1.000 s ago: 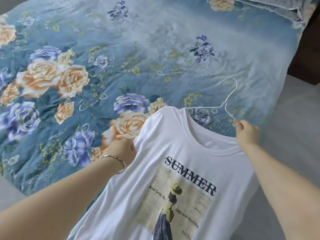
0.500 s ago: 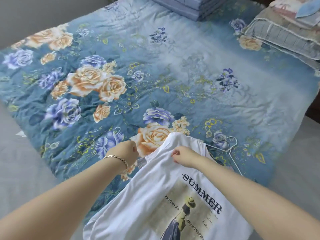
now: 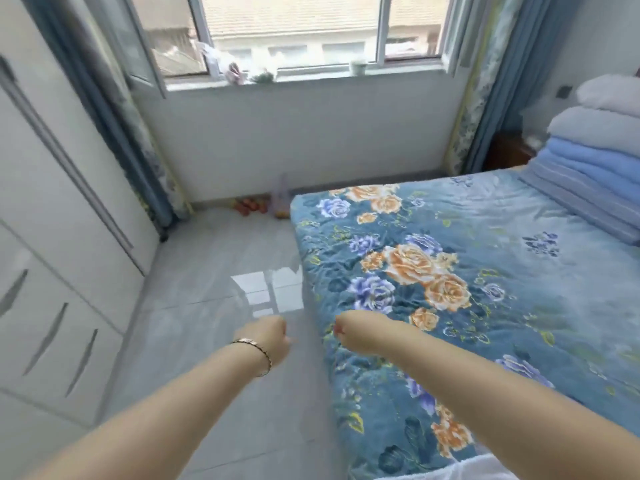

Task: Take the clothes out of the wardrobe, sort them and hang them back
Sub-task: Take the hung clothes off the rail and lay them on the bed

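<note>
The wardrobe (image 3: 52, 237) stands on your left with the doors in view closed, so nothing goes back on the rail until you open one; reach for it with full hands and you will likely fumble the door. The bed (image 3: 485, 306) on your right is your sorting surface, and the only clothing in view is a strip of white cloth (image 3: 450, 471) at the bottom edge, lying on the bed's near corner. It sits close to the edge, so a careless brush of your right arm could drag it off onto the glossy floor (image 3: 214, 341). The picture is blurred, which suggests a quick turn; move like that beside the bed and you may clip its corner. Your right hand (image 3: 356, 334) hangs over the bed's edge, fingers loosely curled, holding nothing I can see. Your left hand (image 3: 268, 336) hovers over the floor with its back to the camera; I cannot tell whether it grips anything. Its bracelet (image 3: 256, 348) could snag fabric.
</note>
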A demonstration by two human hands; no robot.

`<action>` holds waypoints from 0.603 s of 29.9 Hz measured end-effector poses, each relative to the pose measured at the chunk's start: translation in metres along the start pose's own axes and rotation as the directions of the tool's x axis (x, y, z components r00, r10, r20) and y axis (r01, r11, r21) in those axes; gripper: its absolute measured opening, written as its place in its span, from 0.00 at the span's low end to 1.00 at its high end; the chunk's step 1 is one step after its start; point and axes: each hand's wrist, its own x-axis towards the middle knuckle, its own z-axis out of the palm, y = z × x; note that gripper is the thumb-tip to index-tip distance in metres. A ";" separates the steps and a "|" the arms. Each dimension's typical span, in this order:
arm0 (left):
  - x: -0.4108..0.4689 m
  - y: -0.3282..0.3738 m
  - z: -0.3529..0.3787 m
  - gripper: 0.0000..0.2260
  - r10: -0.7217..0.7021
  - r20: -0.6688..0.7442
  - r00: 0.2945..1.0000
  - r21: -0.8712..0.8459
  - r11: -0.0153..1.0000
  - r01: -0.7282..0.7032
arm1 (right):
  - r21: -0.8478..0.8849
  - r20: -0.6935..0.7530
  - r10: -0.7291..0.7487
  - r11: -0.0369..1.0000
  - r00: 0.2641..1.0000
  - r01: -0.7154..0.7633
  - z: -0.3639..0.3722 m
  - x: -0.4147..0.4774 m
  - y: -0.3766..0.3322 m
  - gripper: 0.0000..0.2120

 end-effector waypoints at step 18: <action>-0.220 -0.491 -0.127 0.13 -0.839 -0.111 0.532 -0.319 0.538 0.781 | -0.374 0.024 -0.826 0.515 0.563 0.772 -0.117 0.083 -0.605 0.14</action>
